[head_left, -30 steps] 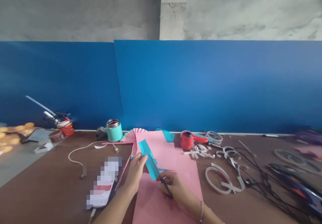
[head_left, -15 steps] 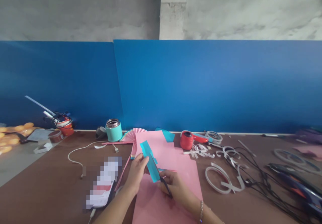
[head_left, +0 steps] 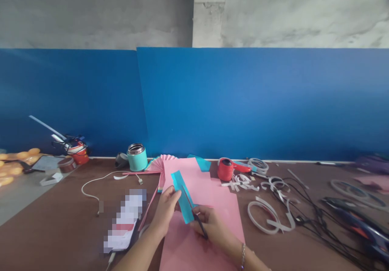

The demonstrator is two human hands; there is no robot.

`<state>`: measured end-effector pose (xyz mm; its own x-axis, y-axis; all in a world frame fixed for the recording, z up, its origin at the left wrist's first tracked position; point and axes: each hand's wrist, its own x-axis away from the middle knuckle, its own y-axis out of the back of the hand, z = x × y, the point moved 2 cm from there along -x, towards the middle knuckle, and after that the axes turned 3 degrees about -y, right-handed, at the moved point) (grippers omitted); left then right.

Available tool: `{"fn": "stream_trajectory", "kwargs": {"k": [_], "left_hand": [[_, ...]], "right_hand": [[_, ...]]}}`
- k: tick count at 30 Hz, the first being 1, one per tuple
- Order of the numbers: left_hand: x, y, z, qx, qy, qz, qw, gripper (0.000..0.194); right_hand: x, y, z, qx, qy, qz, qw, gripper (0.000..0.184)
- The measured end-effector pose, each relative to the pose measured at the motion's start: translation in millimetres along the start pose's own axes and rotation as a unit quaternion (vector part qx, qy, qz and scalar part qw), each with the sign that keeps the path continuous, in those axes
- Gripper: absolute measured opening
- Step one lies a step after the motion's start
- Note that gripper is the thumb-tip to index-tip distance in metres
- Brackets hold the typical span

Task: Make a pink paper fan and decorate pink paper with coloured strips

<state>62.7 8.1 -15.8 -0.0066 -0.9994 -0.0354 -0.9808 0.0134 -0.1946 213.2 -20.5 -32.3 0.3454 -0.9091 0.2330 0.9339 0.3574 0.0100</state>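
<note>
Between my two hands a strip of blue paper [head_left: 184, 202] is held tilted above pink paper sheets [head_left: 209, 230]. My left hand [head_left: 165, 208] pinches the strip along its left edge. In my right hand [head_left: 209, 224] is a pair of scissors [head_left: 200, 226] with dark handles; the blades lie along the strip's right edge, pointing up and away from me. How far the blades are apart is too small to tell. Behind the strip lie more pink sheets and a pink folded paper fan [head_left: 162, 163].
A mint-green thermos [head_left: 137, 157] stands without a lid behind a phone [head_left: 124, 226] with a cable. To the right are a red spool-like object [head_left: 225, 169], white strip coils [head_left: 263, 218], black cables [head_left: 316, 218] and a dark tool [head_left: 361, 226]. A blue partition [head_left: 243, 100] borders the back.
The scissor blades now lie farther along the strip's right edge, and the small piece that jutted out there no longer shows. The strip has shifted slightly right; both hands stay nearly in place.
</note>
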Motion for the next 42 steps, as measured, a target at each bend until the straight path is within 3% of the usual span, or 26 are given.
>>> {"fn": "stream_trajectory", "kwargs": {"k": [13,30,42], "left_hand": [[3.8,-5.0,-5.7,0.04,0.028,0.03,0.998,0.025],[4.8,-5.5,-10.1,-0.008,0.024,0.027,0.999,0.025],[1.9,-2.0,-1.8,-0.025,0.025,0.046,0.998,0.026]], "right_hand": [[2.2,-1.5,1.3,0.022,-0.002,-0.019,1.0,0.029],[1.4,-2.2,2.7,0.031,-0.014,-0.03,0.999,0.025],[3.1,-0.7,2.3,0.044,-0.02,-0.028,0.998,0.029]]}}
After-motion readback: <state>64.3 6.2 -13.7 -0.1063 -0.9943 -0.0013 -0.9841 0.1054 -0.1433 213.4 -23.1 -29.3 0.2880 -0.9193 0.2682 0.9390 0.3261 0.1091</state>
